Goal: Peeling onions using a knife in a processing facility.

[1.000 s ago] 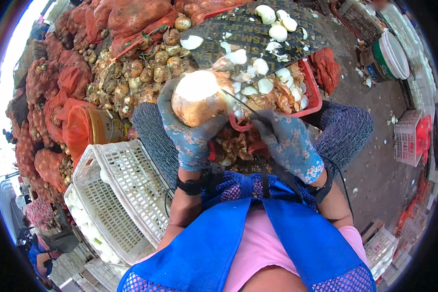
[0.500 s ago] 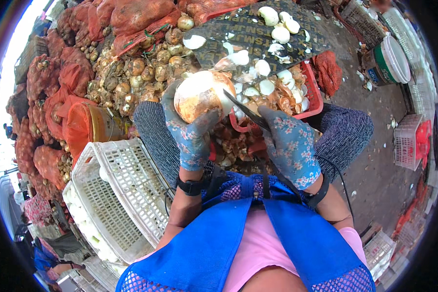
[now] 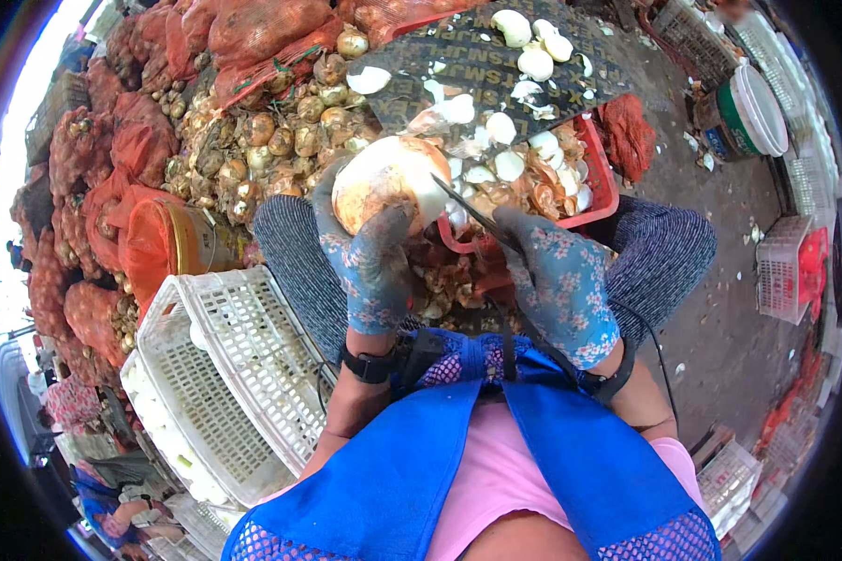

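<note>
A large onion (image 3: 379, 192), partly stripped to white on top and right with brown skin on its lower left, is gripped in my left hand (image 3: 370, 262). My right hand (image 3: 557, 271) is closed round a dark-bladed knife (image 3: 466, 208), its tip at the onion's right side. Both hands wear grey-palmed gloves with blue flowered cuffs. Just beyond them stands a red basket (image 3: 608, 182) filled with onion skins (image 3: 544, 194) and white peeled pieces. More loose brown skins (image 3: 449, 285) lie below the onion, between my legs.
Unpeeled onions (image 3: 253, 154) lie heaped at the far left, beside red mesh sacks (image 3: 75, 159). Several peeled onions (image 3: 536, 64) rest on a dark printed board (image 3: 477, 61). Left of me is a white crate (image 3: 243, 337); a lidded bucket (image 3: 744, 112) stands far right.
The onion has turned slightly in my left hand and shows less brown skin on its upper part. The knife remains against its right side.
</note>
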The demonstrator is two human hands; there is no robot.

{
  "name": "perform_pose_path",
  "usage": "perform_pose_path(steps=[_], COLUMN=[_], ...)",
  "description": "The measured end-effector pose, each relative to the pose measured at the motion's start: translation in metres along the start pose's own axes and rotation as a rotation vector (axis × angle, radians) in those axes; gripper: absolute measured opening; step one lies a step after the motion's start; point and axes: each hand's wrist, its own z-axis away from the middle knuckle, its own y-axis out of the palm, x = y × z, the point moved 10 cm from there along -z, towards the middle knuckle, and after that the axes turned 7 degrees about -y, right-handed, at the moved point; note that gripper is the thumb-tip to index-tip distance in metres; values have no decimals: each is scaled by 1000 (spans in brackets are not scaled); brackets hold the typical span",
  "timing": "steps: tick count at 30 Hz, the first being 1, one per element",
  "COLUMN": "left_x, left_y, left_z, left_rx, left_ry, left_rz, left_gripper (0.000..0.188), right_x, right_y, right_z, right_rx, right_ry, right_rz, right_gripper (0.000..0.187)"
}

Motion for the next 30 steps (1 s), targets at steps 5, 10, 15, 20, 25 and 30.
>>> perform_pose_path(steps=[5,10,15,20,25,30], left_x=[5,0,23,45,25,16], left_y=[-5,-7,-8,1,11,8], left_z=[-3,1,0,6,10,7], left_rx=[-57,-116,-3,53,35,24], left_ry=[-49,-10,-165,-348,-248,-170], left_rz=[40,-34,124,320,127,-25], left_gripper=[70,66,51,39,51,69], right_x=[-9,-19,-20,-34,-44,-13], right_y=[12,26,33,74,32,-10], right_z=[2,-5,-1,14,-6,-35], right_rx=[55,89,-116,258,-60,-254], right_ry=[105,140,30,656,292,-58], right_rz=[48,210,-4,-976,-479,-261], right_gripper=[28,28,23,23,22,25])
